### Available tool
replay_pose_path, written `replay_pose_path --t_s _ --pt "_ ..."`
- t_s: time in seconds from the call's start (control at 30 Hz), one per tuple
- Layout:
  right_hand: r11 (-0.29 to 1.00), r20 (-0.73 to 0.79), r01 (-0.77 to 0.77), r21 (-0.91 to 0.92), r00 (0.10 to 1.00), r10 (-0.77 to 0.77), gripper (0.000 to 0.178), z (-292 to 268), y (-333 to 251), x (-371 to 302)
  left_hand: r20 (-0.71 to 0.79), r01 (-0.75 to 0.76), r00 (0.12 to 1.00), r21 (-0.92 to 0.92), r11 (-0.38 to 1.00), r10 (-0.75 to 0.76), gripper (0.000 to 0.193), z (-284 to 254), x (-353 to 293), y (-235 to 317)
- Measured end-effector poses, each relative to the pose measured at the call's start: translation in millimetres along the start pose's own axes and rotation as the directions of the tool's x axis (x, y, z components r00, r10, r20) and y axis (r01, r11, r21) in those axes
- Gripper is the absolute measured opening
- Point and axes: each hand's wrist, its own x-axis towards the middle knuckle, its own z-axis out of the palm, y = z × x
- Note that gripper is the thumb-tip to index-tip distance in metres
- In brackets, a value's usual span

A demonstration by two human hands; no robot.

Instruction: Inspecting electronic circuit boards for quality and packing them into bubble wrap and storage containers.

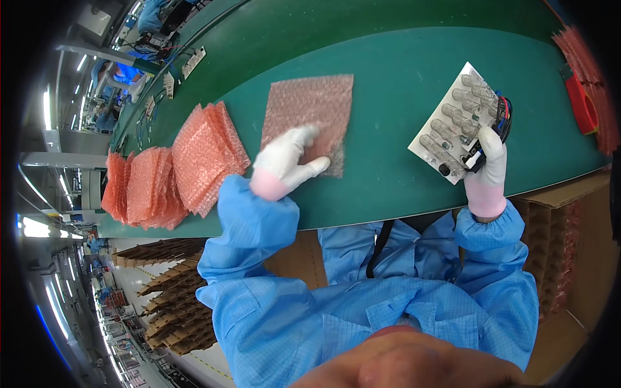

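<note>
The white circuit board (458,123) is at the right of the green table (381,136), its long axis running from near left to far right. The right hand (490,169) has its near right edge clamped, thumb on top beside the wires (505,119); the fingers beneath are hidden. Well to the left, a flat piece of bubble wrap (310,100) lies with its long axis near to far. The left hand (284,158) is nearer it, over its near part, thumb and fingers apart; whether they press down, I cannot tell.
</note>
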Motion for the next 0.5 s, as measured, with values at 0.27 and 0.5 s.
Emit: replay_pose_path --t_s 0.27,0.5 --pt "0.975 -0.077 -0.044 -0.217 0.997 0.028 0.05 17 -5 -14 0.134 -0.056 0.981 -0.499 0.865 0.141 0.028 32 16 19" --pt "0.256 0.378 0.437 -0.862 0.892 -0.249 0.073 23 5 -14 0.263 0.146 0.965 -0.55 0.822 0.005 0.03 25 25 23"
